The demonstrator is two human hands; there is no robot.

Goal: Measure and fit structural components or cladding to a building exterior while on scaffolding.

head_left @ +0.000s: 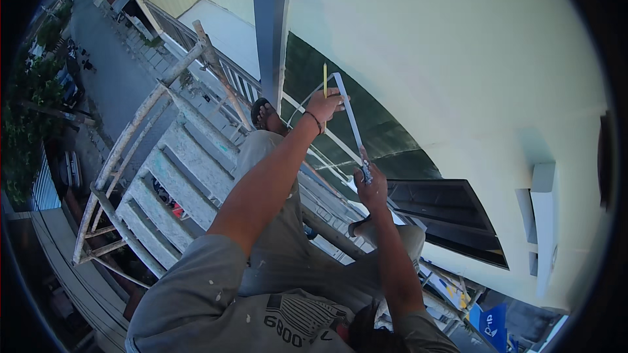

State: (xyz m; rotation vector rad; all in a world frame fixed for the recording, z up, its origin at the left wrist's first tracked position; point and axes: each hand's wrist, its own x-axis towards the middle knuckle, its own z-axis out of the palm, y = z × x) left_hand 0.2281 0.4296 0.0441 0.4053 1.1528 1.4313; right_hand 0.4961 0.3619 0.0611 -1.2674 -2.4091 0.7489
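Observation:
My left hand (325, 106), a dark band at its wrist, is closed around a thin yellow stick (325, 78), pencil-like and pointing up. Its fingertips reach a long, narrow whitish bar (350, 114) that bends sharply at the top. The bar's lower end, blotched with paint, sits in the closed grip of my right hand (371, 189). What kind of tool the bar is, I cannot make out. Behind both hands is a dark green panel (386, 131) in the pale wall (458, 59). Whether the bar touches the panel is unclear.
I sit high on scaffolding with a slatted metal platform (183, 170) and round rails (124, 137). A grey post (270, 26) rises along the wall. A dark window (445, 216) lies below right. Far below runs a street (121, 59); a blue banner (489, 327) hangs lower right.

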